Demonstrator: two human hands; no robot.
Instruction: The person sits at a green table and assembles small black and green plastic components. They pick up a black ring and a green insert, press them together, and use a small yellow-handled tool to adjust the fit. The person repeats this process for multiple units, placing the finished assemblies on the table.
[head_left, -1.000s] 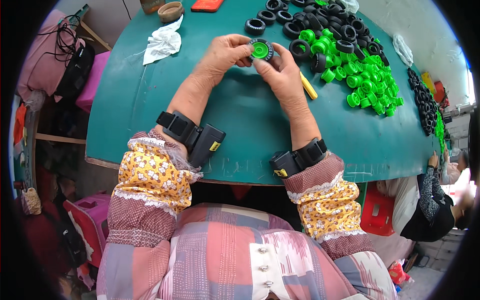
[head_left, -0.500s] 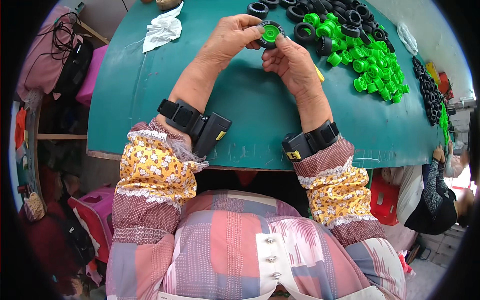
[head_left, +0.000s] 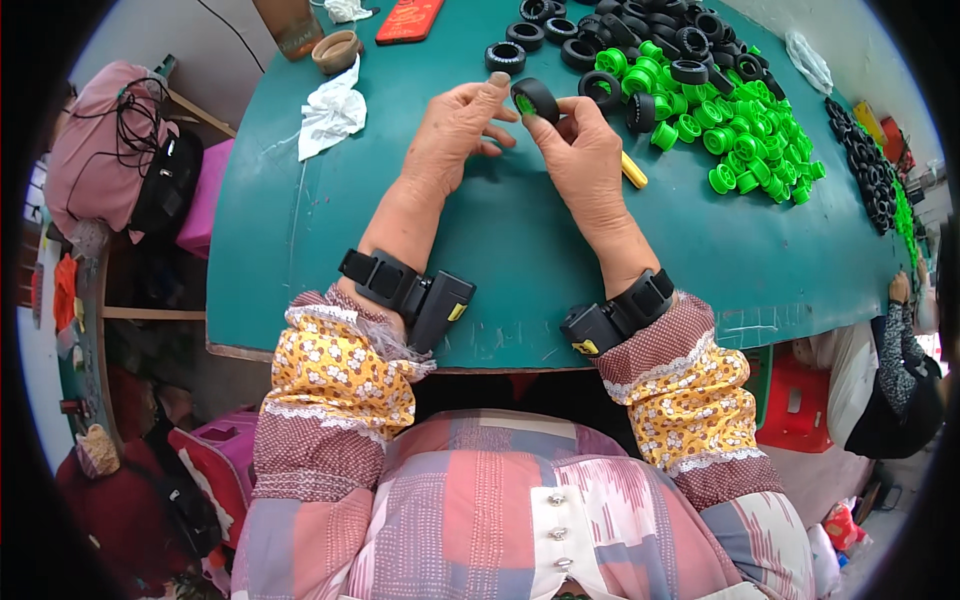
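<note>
Between the thumb and fingers of my right hand (head_left: 585, 150) is a toy wheel (head_left: 537, 99), a black tyre with a green hub inside, turned partly edge-on. My left hand (head_left: 452, 128) is just left of it, fingers apart and holding nothing. Beyond the hands lie several loose black tyres (head_left: 505, 57). To the right, a heap of bright green wheel hubs (head_left: 745, 140) spreads over the table, with a pile of black tyres (head_left: 690, 42) behind it. A yellow stick-like tool (head_left: 634, 170) lies beside my right hand.
The green table (head_left: 270, 250) carries crumpled white tissue (head_left: 333, 112), a small brown bowl (head_left: 337, 50) and a red flat object (head_left: 410, 20) at the far left. More tyres (head_left: 862, 165) lie along the right edge, where another person's hand (head_left: 900, 288) rests. A clear plastic bag (head_left: 808, 62) is far right.
My left hand has let go of the wheel and moved slightly away. My right hand now holds the wheel alone, turned more edge-on. The view has shifted, showing more of the table's far left.
</note>
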